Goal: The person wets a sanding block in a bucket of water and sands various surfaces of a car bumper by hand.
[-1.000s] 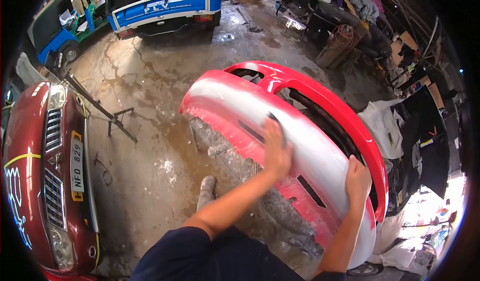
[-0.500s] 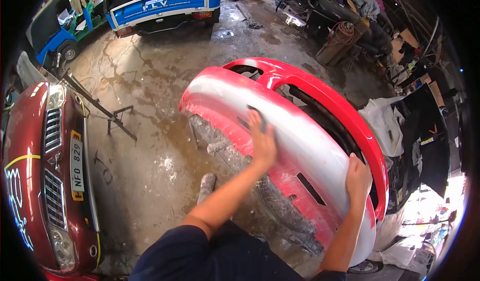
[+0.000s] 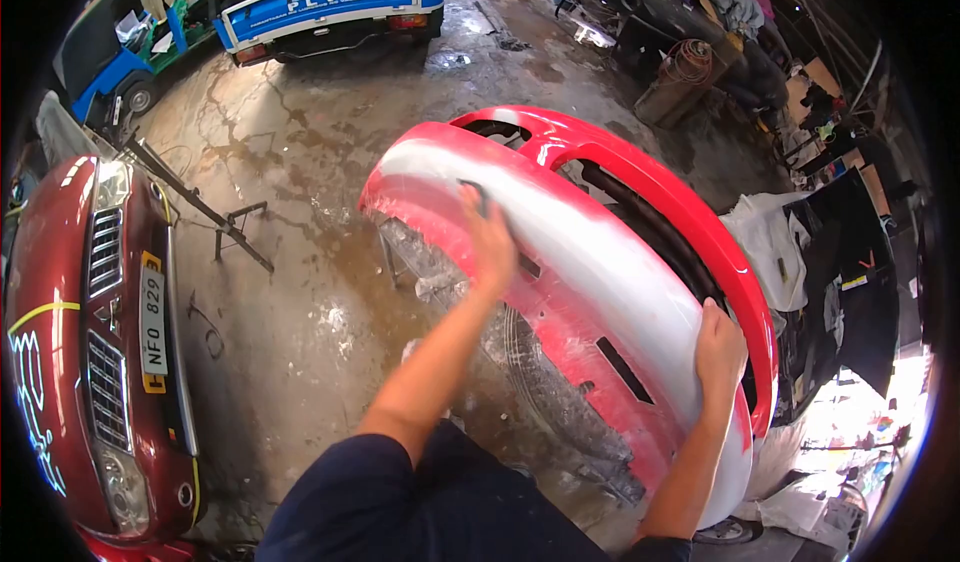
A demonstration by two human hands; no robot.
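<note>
A red car bumper (image 3: pixel 620 272) with grey-white patches lies slantwise in front of me, its lower part scuffed and dusty pink. My left hand (image 3: pixel 490 242) presses a dark piece of sandpaper (image 3: pixel 470 188) flat to the bumper's face, near its far left part. Most of the sandpaper is hidden under the palm and fingers. At the near right, my right hand (image 3: pixel 720 350) is closed over the upper edge of the bumper. A dark rectangular slot (image 3: pixel 625 370) lies between the two hands, lower on the face.
Behind this bumper is a second, glossy red bumper (image 3: pixel 690 220). A dusty support (image 3: pixel 430 272) shows beneath them. A maroon car front (image 3: pixel 60 332) stands at left, near a metal stand (image 3: pixel 220 224). A blue vehicle (image 3: pixel 330 7) is at the back; black panels (image 3: pixel 850 282) lie right.
My left hand has slid up and left along the bumper with the sandpaper. The right hand keeps its hold on the edge. The view has shifted slightly.
</note>
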